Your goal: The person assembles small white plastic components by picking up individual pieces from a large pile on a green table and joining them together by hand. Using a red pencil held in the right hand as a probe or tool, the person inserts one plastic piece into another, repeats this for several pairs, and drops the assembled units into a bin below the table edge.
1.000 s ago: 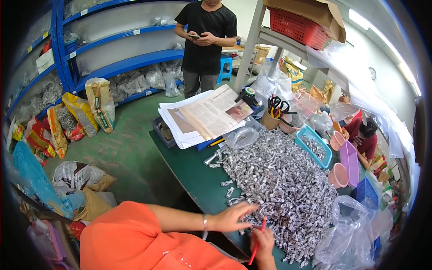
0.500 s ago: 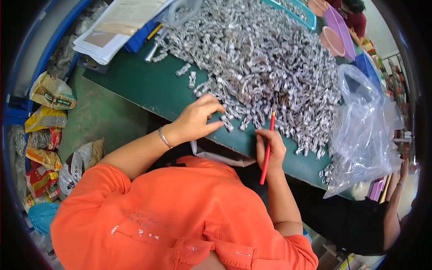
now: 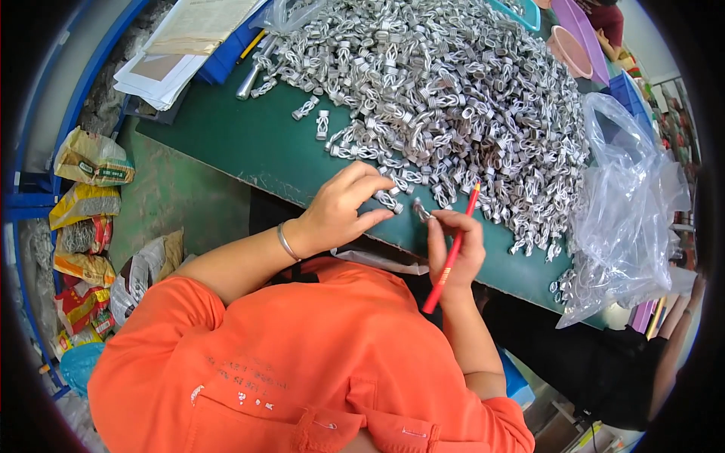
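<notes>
A large heap of small silver metal fittings [image 3: 453,98], with openwork middles and ribbed ends, covers much of the green table [image 3: 226,136]. My right hand [image 3: 461,245] is closed, pinching one metal fitting [image 3: 421,210] between thumb and fingertips. A red pencil [image 3: 453,260] also runs through that hand, its sharpened end pointing at the heap. My left hand [image 3: 343,208] rests at the table's near edge, thumb and forefinger apart. Just off its fingertips lies another metal fitting [image 3: 389,201]; whether they touch it I cannot tell.
A clear plastic bag [image 3: 623,219] lies on the table's right side. Papers [image 3: 181,53] sit on a blue bin at the back left, beside a metal funnel-like tool [image 3: 248,87]. Several sacks [image 3: 87,204] line the left floor. Other people are at the right and far right.
My right hand now shows a metal fitting at its fingertips, and the red pencil has tilted further. My left hand has barely moved. The view has shifted slightly.
</notes>
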A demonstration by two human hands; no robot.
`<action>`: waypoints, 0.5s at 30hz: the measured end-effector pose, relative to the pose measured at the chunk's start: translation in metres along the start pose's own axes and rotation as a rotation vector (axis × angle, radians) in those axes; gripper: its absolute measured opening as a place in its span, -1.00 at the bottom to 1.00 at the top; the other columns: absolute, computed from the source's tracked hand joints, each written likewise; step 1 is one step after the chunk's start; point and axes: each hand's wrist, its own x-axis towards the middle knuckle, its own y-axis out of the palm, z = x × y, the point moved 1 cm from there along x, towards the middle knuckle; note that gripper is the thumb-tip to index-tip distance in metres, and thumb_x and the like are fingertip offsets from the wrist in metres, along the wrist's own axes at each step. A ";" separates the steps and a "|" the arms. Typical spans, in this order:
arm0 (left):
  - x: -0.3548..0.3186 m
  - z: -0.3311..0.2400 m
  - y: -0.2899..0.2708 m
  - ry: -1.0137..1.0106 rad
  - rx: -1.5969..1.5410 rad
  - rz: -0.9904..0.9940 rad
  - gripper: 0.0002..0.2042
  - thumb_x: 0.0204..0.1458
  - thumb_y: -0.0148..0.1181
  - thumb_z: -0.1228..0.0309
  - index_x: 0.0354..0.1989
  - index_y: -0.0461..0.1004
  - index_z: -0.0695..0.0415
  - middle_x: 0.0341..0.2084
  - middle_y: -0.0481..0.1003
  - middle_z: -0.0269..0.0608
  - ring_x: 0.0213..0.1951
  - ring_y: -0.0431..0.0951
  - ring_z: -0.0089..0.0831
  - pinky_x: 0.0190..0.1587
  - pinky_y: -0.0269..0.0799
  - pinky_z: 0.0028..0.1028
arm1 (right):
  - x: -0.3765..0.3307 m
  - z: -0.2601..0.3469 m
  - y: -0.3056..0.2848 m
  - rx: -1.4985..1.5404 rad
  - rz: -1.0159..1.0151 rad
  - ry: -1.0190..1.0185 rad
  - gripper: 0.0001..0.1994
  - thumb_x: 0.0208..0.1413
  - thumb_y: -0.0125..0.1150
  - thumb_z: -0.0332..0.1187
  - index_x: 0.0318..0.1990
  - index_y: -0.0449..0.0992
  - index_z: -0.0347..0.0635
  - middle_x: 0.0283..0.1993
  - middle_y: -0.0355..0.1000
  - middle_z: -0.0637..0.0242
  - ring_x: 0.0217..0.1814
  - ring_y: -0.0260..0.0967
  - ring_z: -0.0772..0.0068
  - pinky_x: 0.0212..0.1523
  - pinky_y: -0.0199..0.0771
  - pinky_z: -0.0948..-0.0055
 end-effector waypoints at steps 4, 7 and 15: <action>0.000 -0.012 0.002 -0.058 -0.321 0.082 -0.60 -0.24 0.36 0.56 -0.15 0.44 0.24 -0.31 0.44 -0.20 -0.38 0.47 -0.51 -0.36 0.40 -0.56 | 0.003 0.023 -0.009 0.655 0.037 0.498 -0.80 0.04 0.11 -0.63 -0.24 0.23 -0.23 -0.29 0.45 0.10 -0.38 0.41 0.52 -0.42 0.46 0.62; -0.001 -0.018 0.003 -0.097 -0.433 0.149 -0.68 -0.20 0.34 0.57 -0.20 0.47 0.26 -0.42 0.47 -0.19 -0.42 0.50 -0.50 -0.36 0.42 -0.58 | -0.001 0.026 -0.009 0.720 0.043 0.521 -0.81 0.06 0.09 -0.61 -0.24 0.22 -0.23 -0.29 0.45 0.06 -0.39 0.42 0.50 -0.44 0.46 0.61; -0.013 -0.016 0.005 -0.144 -0.411 0.138 -0.81 -0.16 0.28 0.60 -0.31 0.52 0.29 -0.46 0.50 -0.17 -0.45 0.50 -0.51 -0.40 0.42 -0.58 | -0.007 0.029 -0.009 0.767 0.089 0.581 -0.84 0.09 0.08 -0.57 -0.25 0.21 -0.23 -0.30 0.44 0.04 -0.43 0.42 0.49 -0.50 0.46 0.62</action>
